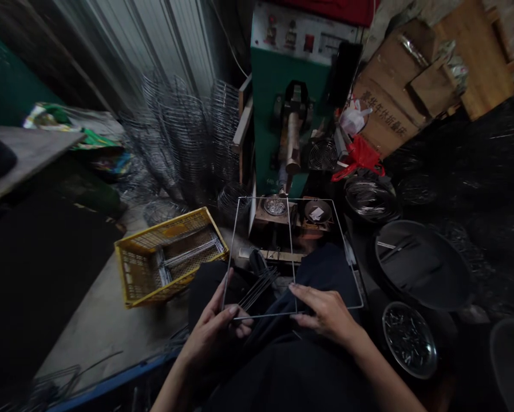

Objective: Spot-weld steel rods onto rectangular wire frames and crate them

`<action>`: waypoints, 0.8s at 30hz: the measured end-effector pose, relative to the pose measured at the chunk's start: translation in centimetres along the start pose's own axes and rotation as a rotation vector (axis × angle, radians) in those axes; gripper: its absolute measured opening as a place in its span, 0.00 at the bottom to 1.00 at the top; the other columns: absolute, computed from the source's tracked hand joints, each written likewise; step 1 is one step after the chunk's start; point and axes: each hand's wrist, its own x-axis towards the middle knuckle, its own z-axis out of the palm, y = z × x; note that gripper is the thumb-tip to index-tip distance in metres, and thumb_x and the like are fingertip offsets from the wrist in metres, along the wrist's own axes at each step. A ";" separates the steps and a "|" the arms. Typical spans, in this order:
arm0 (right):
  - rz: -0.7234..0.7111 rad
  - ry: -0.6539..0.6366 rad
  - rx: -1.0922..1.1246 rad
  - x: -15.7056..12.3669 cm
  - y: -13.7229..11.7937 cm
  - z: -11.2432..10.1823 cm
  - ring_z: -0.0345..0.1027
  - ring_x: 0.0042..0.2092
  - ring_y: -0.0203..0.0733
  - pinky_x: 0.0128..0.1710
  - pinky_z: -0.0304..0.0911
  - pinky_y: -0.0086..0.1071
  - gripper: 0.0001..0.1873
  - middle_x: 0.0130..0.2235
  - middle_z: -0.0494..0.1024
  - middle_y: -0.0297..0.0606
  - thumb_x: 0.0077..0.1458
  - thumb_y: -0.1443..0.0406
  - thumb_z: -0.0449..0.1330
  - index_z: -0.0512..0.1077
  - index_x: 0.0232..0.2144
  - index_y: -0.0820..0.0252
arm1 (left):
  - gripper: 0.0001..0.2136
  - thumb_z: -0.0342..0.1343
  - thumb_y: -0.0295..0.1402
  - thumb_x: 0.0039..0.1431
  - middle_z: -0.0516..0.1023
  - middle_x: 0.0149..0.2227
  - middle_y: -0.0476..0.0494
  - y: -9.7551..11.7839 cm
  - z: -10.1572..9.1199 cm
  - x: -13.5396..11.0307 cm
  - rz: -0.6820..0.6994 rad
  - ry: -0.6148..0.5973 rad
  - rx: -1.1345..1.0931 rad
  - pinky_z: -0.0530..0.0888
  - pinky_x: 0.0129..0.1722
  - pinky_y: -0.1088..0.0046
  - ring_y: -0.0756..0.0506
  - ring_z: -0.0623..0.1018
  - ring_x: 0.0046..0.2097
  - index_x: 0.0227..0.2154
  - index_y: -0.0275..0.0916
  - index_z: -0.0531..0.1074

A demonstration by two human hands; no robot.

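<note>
A rectangular wire frame (291,246) with one crosswire down its middle is held over my lap. Its far side lies at the electrode of a green spot-welding machine (263,131). My left hand (214,323) is closed on the frame's near left corner. Several thin wire rods (257,290) stick out beside the left fingers; whether that hand grips them too I cannot tell. My right hand (325,312) pinches the frame where the crosswire meets the near side. Below the frame's far side sits a round dish of small metal pieces (275,205).
Left, a yellow plastic crate (130,280) contains bundled wire parts. Stacked wire rings (182,131) stand behind it. To the right are a large black pan (429,269), a bowl of small metal pieces (409,337) and a red plastic bag (362,155). Cardboard (388,74) leans farther back.
</note>
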 end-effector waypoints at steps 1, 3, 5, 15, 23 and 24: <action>-0.001 0.001 -0.001 0.1 0.1 0.0 0.67 0.58 0.44 0.54 0.66 0.34 0.32 0.59 0.70 0.40 0.57 0.60 0.63 0.61 0.62 0.52 | 0.46 0.57 0.35 0.59 0.78 0.29 0.40 0.0 0.1 0.0 0.003 0.001 -0.005 0.72 0.28 0.71 0.43 0.78 0.29 0.67 0.45 0.27; -0.006 0.009 -0.008 0.2 0.3 0.0 0.67 0.57 0.44 0.55 0.66 0.34 0.33 0.58 0.71 0.40 0.56 0.61 0.64 0.62 0.62 0.53 | 0.45 0.57 0.34 0.60 0.78 0.29 0.40 0.1 0.2 0.2 0.015 0.003 -0.013 0.72 0.28 0.71 0.43 0.78 0.29 0.68 0.46 0.28; -0.013 0.022 -0.021 0.3 0.5 0.0 0.68 0.57 0.44 0.55 0.66 0.34 0.33 0.58 0.71 0.40 0.55 0.61 0.64 0.62 0.62 0.53 | 0.45 0.57 0.34 0.60 0.78 0.29 0.40 0.1 0.2 0.3 0.036 -0.002 -0.015 0.72 0.28 0.71 0.43 0.78 0.28 0.68 0.45 0.28; -0.076 0.066 -0.017 1.0 1.7 0.0 0.68 0.56 0.45 0.55 0.66 0.35 0.31 0.57 0.72 0.41 0.56 0.62 0.64 0.64 0.61 0.55 | 0.42 0.55 0.33 0.62 0.79 0.30 0.39 -0.1 0.1 1.2 0.091 -0.012 -0.003 0.72 0.27 0.71 0.43 0.78 0.28 0.68 0.46 0.29; -0.051 0.046 0.002 1.3 1.6 -0.4 0.68 0.56 0.44 0.55 0.66 0.34 0.32 0.58 0.71 0.39 0.55 0.61 0.65 0.63 0.61 0.54 | 0.42 0.55 0.33 0.61 0.79 0.30 0.39 -0.1 -0.1 1.5 0.096 -0.012 0.008 0.73 0.27 0.71 0.42 0.79 0.28 0.68 0.46 0.30; -0.039 0.039 0.005 1.3 1.5 -0.5 0.68 0.57 0.44 0.55 0.66 0.34 0.33 0.58 0.71 0.38 0.55 0.60 0.65 0.63 0.61 0.53 | 0.42 0.56 0.33 0.61 0.79 0.29 0.39 0.0 0.0 1.5 0.090 -0.010 0.007 0.73 0.27 0.71 0.43 0.79 0.28 0.68 0.47 0.31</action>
